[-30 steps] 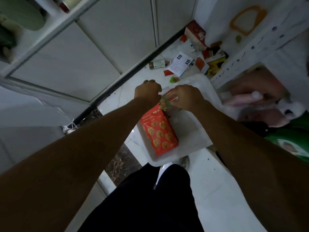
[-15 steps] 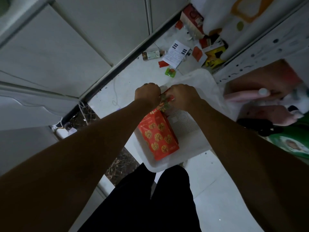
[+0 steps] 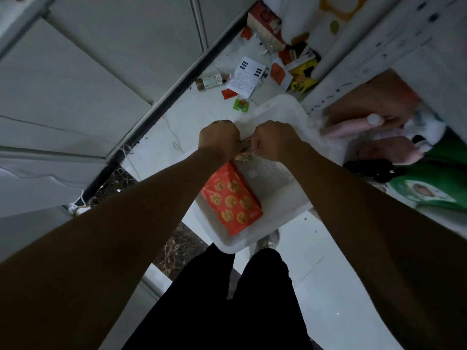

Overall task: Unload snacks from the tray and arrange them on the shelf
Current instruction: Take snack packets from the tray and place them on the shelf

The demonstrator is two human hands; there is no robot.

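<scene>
1. Both hands are where they were in the earlier frames. The left hand (image 3: 218,140) and right hand (image 3: 274,141), fingers curled, pinch a small multicoloured snack packet (image 3: 243,148) between them above the far half of the white perforated plastic tray (image 3: 278,205).
2. A red cardboard box printed with biscuits (image 3: 231,200) lies flat inside the tray, along its left wall.
3. White tiled floor (image 3: 328,286) surrounds the tray.
4. Beyond the tray's far rim, a white printed leaflet (image 3: 246,77), a small lying bottle (image 3: 211,82) and a green sachet (image 3: 241,106) litter the floor.
5. Right of the tray stands a white perforated metal shelf (image 3: 379,54); it holds pink items and a green bag (image 3: 434,183).
6. Left of the tray run white cabinet panels (image 3: 88,72).
</scene>
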